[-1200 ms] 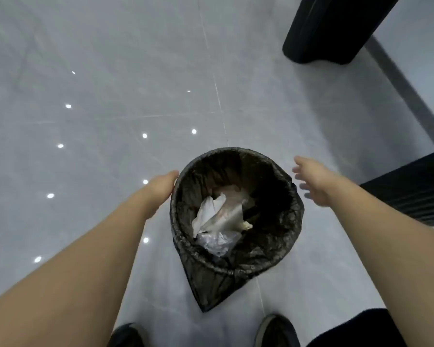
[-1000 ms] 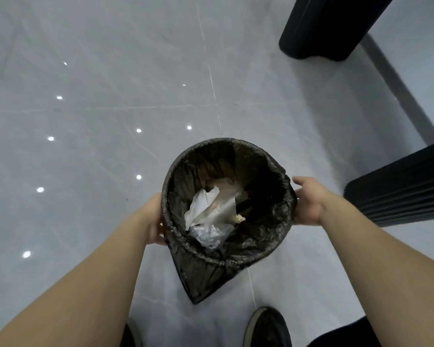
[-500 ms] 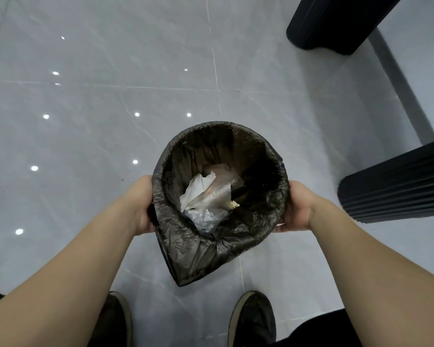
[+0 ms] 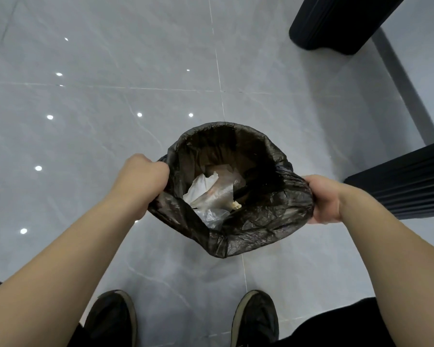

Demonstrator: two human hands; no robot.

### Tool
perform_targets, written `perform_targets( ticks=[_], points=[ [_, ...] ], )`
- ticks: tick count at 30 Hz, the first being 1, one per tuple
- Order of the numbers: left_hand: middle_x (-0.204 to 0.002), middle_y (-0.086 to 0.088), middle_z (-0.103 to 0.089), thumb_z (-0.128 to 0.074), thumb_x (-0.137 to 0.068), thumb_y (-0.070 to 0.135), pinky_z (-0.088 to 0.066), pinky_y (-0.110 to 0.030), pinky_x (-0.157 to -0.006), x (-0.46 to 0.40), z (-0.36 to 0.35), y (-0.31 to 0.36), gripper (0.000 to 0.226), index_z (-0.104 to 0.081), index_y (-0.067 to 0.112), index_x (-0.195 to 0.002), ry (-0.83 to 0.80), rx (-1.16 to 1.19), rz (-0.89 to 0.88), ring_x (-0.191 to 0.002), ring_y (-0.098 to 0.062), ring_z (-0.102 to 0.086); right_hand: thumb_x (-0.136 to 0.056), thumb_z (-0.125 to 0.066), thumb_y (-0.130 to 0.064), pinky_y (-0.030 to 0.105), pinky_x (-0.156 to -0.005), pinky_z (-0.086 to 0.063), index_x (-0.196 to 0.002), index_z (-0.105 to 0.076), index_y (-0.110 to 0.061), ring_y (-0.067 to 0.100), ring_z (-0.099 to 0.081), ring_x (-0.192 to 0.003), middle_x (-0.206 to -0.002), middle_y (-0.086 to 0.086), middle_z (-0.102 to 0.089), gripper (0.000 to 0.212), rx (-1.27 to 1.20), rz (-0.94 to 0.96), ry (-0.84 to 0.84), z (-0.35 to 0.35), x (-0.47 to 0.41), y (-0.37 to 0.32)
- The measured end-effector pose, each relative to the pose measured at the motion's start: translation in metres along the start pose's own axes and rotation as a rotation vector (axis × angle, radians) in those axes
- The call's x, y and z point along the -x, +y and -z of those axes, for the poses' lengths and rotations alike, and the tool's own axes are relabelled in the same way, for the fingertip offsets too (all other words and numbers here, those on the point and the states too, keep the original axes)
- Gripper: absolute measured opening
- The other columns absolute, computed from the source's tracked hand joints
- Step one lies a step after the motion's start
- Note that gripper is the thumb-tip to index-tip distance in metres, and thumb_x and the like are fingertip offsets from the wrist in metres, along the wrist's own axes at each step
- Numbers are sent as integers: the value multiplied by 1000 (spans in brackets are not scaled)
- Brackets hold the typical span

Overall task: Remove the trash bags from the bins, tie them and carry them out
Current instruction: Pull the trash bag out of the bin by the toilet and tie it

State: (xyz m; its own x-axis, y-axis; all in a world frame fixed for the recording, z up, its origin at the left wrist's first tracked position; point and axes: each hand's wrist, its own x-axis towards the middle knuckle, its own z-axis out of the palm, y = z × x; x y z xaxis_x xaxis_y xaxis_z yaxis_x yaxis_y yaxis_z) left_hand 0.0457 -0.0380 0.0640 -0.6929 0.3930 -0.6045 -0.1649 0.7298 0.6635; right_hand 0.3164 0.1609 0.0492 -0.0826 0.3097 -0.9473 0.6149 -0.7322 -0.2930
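A black trash bag (image 4: 268, 221) lines a small round bin on the floor in front of my feet; the bin itself is hidden under the plastic. Crumpled white paper and clear plastic wrap (image 4: 211, 194) lie inside. My left hand (image 4: 138, 179) grips the bag's folded-over edge on the left side. My right hand (image 4: 323, 199) grips the edge on the right side. The near part of the rim is pulled loose and stretched outward between both hands.
Grey glossy floor tiles (image 4: 110, 108) with light reflections surround the bin. A black ribbed object (image 4: 406, 181) stands close on the right, and another dark one (image 4: 336, 21) at the top right beside a wall. My two dark shoes (image 4: 253, 319) are at the bottom.
Both hands came in from above the bin, took hold of the bag's rim at each side, and have pulled the edge outward and loose.
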Motion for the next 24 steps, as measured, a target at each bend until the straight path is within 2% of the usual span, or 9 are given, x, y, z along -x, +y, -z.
perform_targets(
  ticks=[3, 5, 9, 12, 14, 17, 21, 23, 24],
  points=[
    [-80, -13, -57, -49, -79, 2, -48, -31, -54, 7, -9, 14, 15, -57, 4, -91, -67, 232, 81, -65, -28, -56, -90, -52, -37, 29, -74, -49, -80, -69, -19, 18, -68, -70, -81, 0, -74, 26, 25, 62, -22, 5, 12, -15],
    [-82, -13, -61, -47, -84, -4, -51, -28, -42, 12, -14, 20, 17, -58, 4, -92, -147, 410, 176, -60, -25, -60, -89, -53, -46, 32, -80, -48, -90, -70, -20, 20, -67, -82, -92, 1, -74, 31, 48, 82, -74, 7, 19, -22],
    [-98, -16, -63, -39, -91, -6, -55, -33, -44, 19, -17, 25, 29, -53, 0, -115, -270, 667, 288, -66, -25, -68, -94, -45, -47, 32, -70, -59, -99, -75, -18, 22, -72, -82, -102, 5, -74, 43, 105, 68, -232, 6, 29, -24],
    [-92, -14, -62, -43, -87, -1, -55, -34, -49, 21, -25, 32, 20, -56, 5, -101, -243, 664, 186, -57, -24, -68, -93, -48, -35, 37, -84, -54, -105, -73, -14, 23, -71, -84, -102, 7, -74, 35, 19, 126, -247, 8, 36, -24],
    [-87, -12, -53, -49, -78, 8, -50, -38, -63, 20, -30, 42, 10, -54, 8, -87, -177, 615, 81, -66, -25, -59, -88, -52, -29, 36, -86, -53, -103, -72, -11, 23, -72, -83, -99, 8, -75, 31, -88, 197, -238, 9, 40, -26],
    [-90, -6, -42, -48, -61, 18, -37, -44, -69, 18, -33, 63, 27, -50, 13, -88, -172, 626, -48, -78, -26, -41, -93, -47, -25, 33, -70, -61, -96, -72, -7, 23, -74, -77, -91, 10, -76, 31, -233, 330, -224, 9, 44, -32],
    [-92, -8, -42, -46, -58, 19, -45, -52, -74, 9, -44, 86, 29, -48, 14, -86, -209, 724, -194, -81, -27, -39, -93, -43, -23, 40, -93, -53, -105, -64, -5, 27, -69, -91, -100, 12, -71, 31, -481, 608, -249, 4, 47, -45],
    [-95, -10, -45, -48, -64, 21, -47, -55, -85, 4, -50, 95, 27, -50, 13, -89, -254, 764, -228, -86, -27, -44, -91, -43, -23, 42, -93, -53, -106, -64, -4, 29, -67, -94, -100, 13, -70, 32, -622, 687, -293, 1, 49, -50],
    [-95, -10, -46, -49, -68, 20, -46, -50, -82, 2, -52, 98, 24, -50, 12, -91, -277, 804, -228, -86, -26, -45, -91, -43, -24, 42, -88, -56, -102, -66, -4, 30, -67, -92, -97, 14, -71, 33, -669, 704, -317, -2, 49, -51]
  ],
)
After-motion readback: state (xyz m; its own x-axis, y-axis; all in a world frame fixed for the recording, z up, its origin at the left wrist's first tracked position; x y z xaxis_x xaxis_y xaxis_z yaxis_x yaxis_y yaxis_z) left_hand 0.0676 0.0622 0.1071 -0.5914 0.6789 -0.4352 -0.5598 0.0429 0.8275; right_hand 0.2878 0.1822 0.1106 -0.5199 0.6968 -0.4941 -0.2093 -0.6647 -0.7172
